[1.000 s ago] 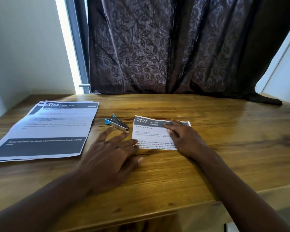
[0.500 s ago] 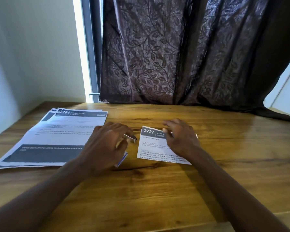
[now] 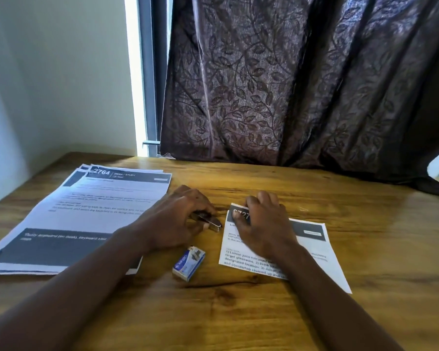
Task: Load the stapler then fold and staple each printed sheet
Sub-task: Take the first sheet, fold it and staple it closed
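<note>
— Where's the light coming from?
— Far beyond the grip and off to its left: a window strip (image 3: 134,72) burnt out to pure white beside the dark curtain (image 3: 302,84). The room itself is dim.
— Any glare?
— A soft sheen on the table (image 3: 365,224), right of the grip. There's a faint shadow under the left hand (image 3: 178,224) and the stapler (image 3: 212,222) it holds. A thin, dark one lies below the staple box (image 3: 188,264), just nearer than the grip.
— Sharpness?
— Slight motion blur. Small print smears on the stack of sheets (image 3: 86,211), left of the grip. On the folded sheet (image 3: 314,252), to its right, the lower lines are readable. The left forearm (image 3: 61,312) swells towards the bottom corner with wide-angle stretch.
</note>
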### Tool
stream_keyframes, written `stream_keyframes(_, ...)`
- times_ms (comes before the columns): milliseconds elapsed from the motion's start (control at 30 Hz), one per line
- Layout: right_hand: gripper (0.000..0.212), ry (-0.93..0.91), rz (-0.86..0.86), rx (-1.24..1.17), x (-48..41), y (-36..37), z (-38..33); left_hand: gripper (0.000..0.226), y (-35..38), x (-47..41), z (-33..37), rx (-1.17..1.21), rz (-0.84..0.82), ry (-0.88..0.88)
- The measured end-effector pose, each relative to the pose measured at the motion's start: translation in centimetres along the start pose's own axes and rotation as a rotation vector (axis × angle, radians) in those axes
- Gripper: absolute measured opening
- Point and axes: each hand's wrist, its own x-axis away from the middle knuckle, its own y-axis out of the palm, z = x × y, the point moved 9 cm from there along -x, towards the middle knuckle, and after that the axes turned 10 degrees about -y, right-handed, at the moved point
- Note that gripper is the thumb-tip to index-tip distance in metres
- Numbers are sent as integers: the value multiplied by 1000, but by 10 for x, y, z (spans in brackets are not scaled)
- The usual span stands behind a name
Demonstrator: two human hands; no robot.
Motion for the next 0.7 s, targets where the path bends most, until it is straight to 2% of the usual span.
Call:
stream_keyframes(167, 25, -40, 61, -132, 1, -9, -6, 29, -5, 2, 0, 32, 100, 46)
stream_keyframes(233, 25, -71, 110, -222, 2, -14, -9, 26, -19, 5, -5, 227, 223, -1)
stream_keyframes(333, 32, -138, 155, -288, 3, -17, -17, 25, -30, 6, -29, 647, 328, -213)
stream_keyframes(433, 27, -194, 203, -323, 3, -17, -27, 22, -16, 9, -45, 1153, 206, -431)
stream_keyframes(500, 21, -202, 247, -372, 2, -19, -32, 23, -7, 12, -45, 1430, 97, -503)
stream_keyframes(600, 13, -210, 280, -431, 0, -22, -37, 37, -1, 12, -44, 1588, 32, -507)
stream_keyframes(700, 14, -192, 270, -499, -1, -18, -33, 43, 1, 11, -44, 1636, 36, -500)
